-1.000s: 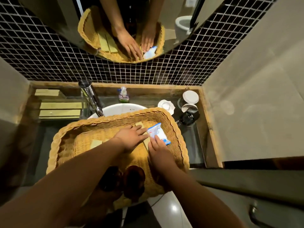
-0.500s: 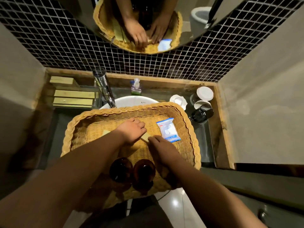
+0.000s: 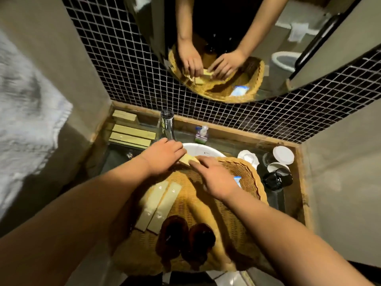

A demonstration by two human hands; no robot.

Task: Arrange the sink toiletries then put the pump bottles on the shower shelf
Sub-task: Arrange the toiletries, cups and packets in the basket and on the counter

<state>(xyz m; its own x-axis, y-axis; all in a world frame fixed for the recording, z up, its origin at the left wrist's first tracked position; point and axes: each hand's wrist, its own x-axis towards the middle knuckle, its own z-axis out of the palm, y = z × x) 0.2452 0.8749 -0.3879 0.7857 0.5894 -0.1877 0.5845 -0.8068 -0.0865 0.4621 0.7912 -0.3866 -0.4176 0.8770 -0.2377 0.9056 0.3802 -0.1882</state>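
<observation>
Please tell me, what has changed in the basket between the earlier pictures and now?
The right hand let go of the blue-white packet, which now lies by the right wall of the basket. Both hands moved toward the basket's far edge; the left hand and the right one together hold a small yellow box there. The two brown pump bottles stayed at the near end.

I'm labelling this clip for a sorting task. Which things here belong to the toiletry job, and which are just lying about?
Part of the job:
- small yellow box, held between left hand and right hand
- wicker basket
- two long yellow boxes
- two brown pump bottles
- blue-white sachet

Lying about:
- tap
- black cup
- mirror
</observation>
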